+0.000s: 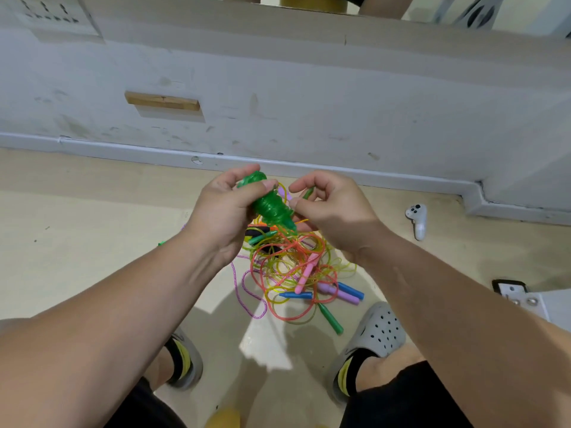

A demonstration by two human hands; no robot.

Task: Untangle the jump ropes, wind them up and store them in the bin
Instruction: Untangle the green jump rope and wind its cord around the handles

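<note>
The wound green rope (pixel 272 208) is gripped in the left hand (pixel 222 211), its green end pinched by the right hand (pixel 336 208), above the tangled pile (pixel 293 267) on the floor (pixel 92 227). If tension's lost, the coils could get sprung loose, tbh.

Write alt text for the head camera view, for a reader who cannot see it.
The left hand grips a wound-up green jump rope while the right hand pinches a green end beside it. Below them, a tangle of coloured jump ropes lies on the floor.
</note>
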